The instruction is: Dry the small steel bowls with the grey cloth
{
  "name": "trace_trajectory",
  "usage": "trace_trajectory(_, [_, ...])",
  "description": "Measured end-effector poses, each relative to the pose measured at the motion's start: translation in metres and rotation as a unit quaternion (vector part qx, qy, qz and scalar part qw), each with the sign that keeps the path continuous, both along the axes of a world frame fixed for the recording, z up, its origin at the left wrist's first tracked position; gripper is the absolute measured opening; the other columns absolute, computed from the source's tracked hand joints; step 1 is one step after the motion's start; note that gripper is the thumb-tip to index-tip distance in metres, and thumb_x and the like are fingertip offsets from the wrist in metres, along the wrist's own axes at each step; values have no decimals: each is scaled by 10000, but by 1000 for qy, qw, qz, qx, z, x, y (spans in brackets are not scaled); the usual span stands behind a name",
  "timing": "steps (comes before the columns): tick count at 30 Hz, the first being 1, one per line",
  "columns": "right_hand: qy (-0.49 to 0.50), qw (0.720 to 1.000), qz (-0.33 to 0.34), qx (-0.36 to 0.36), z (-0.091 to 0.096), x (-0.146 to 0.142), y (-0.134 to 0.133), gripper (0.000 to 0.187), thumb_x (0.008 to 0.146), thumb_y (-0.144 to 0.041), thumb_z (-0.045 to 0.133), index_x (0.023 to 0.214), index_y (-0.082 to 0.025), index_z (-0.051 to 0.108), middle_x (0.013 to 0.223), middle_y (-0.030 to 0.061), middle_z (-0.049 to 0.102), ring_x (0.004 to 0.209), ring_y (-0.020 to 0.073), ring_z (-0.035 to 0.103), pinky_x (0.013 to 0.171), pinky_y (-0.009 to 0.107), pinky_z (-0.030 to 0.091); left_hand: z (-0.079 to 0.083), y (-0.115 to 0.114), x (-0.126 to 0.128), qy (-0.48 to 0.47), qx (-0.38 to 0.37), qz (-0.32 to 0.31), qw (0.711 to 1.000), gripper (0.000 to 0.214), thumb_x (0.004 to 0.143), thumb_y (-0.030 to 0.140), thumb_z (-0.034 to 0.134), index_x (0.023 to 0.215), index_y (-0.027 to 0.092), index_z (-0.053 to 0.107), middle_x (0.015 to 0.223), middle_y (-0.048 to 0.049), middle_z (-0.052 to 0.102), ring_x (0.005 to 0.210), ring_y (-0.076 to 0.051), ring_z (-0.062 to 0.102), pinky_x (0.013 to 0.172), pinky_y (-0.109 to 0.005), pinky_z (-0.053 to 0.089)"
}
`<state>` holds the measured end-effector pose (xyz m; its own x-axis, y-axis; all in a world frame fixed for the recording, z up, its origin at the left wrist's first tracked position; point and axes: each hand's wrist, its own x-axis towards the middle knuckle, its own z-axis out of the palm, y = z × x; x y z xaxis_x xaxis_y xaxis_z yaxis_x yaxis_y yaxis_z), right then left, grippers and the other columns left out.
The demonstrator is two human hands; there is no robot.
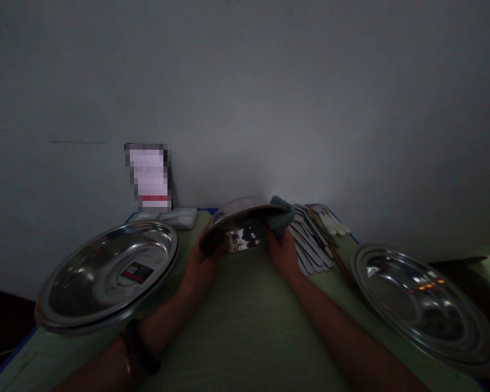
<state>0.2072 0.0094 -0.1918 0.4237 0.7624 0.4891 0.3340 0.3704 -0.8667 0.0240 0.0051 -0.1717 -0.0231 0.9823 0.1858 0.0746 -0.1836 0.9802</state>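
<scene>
A shiny metal basin (240, 239) is held tilted above the middle of the table, its rim towards me. My left hand (202, 258) grips the rim on the left side, fingers wrapped round it. At the right side of the rim, my right hand (283, 253) is closed on a grey-green cloth (281, 215), which is folded over the edge and touches the metal. The fingertips of both hands are partly hidden by the basin.
Stacked metal basins, the top one (102, 277) with a dark label, stand at left. More metal basins (416, 299) lie at right. Behind my right hand are several metal utensils (310, 245) and white-handled cutlery (330, 223). A blurred screen (151, 177) leans near the wall beside a pale case (183, 218).
</scene>
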Motion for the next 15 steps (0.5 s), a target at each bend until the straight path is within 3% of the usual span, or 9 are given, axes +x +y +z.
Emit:
trace_trajectory(4, [15, 1000, -15, 0, 1, 0, -1, 287, 836, -434, 545, 890, -173, 652, 907, 87, 725, 866, 250, 633, 799, 381, 498, -1, 0, 3, 1, -15, 6, 1000, 457, 761, 399, 678, 1165, 189, 635, 1254, -97, 672, 1231, -306, 567, 1078, -476, 399])
trace_trajectory(9, [24, 999, -31, 11, 1, 0, -2, 265, 832, -429, 523, 858, -189, 633, 872, 64, 715, 875, 239, 621, 817, 376, 494, 0, -2, 5, -56, -22, 42, 997, 530, 858, 524, 545, 1287, 216, 575, 1350, -91, 612, 1273, -263, 536, 1078, -418, 398])
trace_trajectory(15, [10, 1000, -24, -15, 1, 0, 0, 312, 825, -477, 558, 815, -179, 652, 805, 76, 713, 787, 247, 618, 738, 365, 495, 4, -1, 1, 26, -48, -1, 999, 473, 802, 475, 602, 1128, 138, 665, 1207, -125, 701, 1180, -320, 602, 1032, -471, 429])
